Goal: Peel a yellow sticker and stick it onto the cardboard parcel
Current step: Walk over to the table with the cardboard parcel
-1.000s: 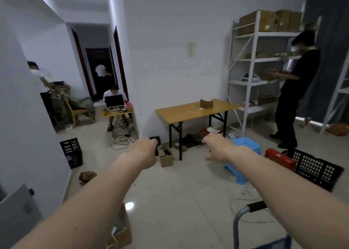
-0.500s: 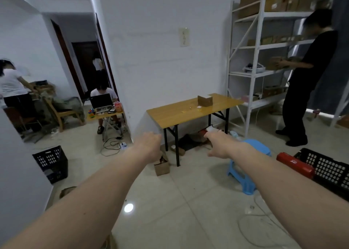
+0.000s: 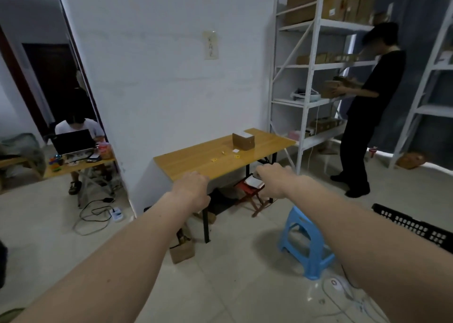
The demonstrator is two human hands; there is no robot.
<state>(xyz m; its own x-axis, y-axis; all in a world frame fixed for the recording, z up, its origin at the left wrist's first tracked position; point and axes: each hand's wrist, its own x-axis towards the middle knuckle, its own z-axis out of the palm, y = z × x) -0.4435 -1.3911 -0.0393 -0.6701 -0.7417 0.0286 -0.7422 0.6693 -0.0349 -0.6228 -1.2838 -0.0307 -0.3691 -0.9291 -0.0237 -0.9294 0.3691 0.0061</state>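
a wooden table (image 3: 196,162) stands against a white wall, bearing the cardboard parcel (image 3: 243,141) and small yellow stickers (image 3: 237,156) just beside it. the left hand (image 3: 191,190) and right hand (image 3: 274,175) reach forward, well apart from the parcel, fingers curled loosely, holding nothing.

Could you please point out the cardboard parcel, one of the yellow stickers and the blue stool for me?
cardboard parcel (image 3: 243,142): head view, on its brown front face.
yellow sticker (image 3: 213,160): head view, middle of the leftmost yellow piece on the table.
blue stool (image 3: 307,221): head view, on its seat.
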